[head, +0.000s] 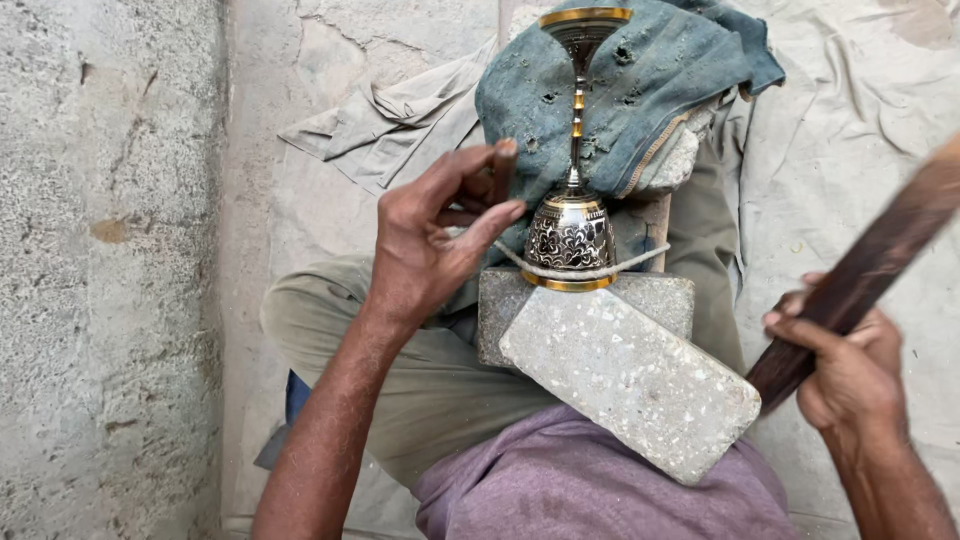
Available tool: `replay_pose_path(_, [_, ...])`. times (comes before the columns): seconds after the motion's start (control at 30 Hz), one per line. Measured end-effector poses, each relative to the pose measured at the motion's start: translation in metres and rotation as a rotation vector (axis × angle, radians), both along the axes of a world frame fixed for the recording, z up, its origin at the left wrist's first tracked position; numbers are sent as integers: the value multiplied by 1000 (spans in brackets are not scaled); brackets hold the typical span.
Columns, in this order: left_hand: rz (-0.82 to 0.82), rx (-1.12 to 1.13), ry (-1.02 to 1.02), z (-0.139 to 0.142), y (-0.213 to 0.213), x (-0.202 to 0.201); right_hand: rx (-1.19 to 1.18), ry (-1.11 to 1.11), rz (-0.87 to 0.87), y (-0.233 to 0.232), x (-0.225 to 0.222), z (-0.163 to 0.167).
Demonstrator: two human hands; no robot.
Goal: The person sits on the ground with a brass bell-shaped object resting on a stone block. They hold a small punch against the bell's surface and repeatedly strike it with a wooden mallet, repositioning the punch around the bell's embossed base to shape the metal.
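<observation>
An engraved brass goblet (572, 235) is lying across the far edge of a grey stone block (640, 292), bound by a cord (590, 272), its bowl just beside the left hand (435, 235), whose fingers (490, 222) are pinching a small dark tool (503, 165) together. The right hand (850, 365) is gripping a dark wooden stick (860, 275), fingers wrapped around it, well apart from the goblet. A second stone slab (630, 378) is leaning on the block's near edge; a blue cloth (650, 80) is padding the stem.

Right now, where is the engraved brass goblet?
In the head view, the brass goblet lies centre frame, bound by cord against a stone block, its cup end on blue cloth; the left hand is beside its base.
</observation>
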State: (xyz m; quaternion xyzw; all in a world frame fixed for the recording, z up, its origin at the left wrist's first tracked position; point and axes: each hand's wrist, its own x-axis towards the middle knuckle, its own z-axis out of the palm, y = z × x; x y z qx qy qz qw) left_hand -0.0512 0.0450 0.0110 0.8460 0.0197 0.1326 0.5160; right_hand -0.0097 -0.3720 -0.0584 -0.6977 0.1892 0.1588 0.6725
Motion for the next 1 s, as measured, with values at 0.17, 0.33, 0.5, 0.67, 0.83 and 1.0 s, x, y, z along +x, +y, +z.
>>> replay_pose_path(0.17, [223,278,180,-48,20,-34,-49,264,6,10,-22,-33])
replay_pose_path(0.33, [283,636,419,-66,47,-77,-45,187,47,9,-25,-50])
replay_pose_path(0.5, [366,369,139,-53,25,-75,-58,184,115,8,-17,-48])
replay_pose_path(0.67, [107,-283,110,-12,-26,-32,-187,254,202,19,-12,-40])
replay_pose_path(0.83, [-79,-577,162,11,-51,6,-271,298,272,28,-11,-38])
replay_pose_path(1.0, [-181,-630,236,16,-47,19,-225,314,218,24,-16,-41])
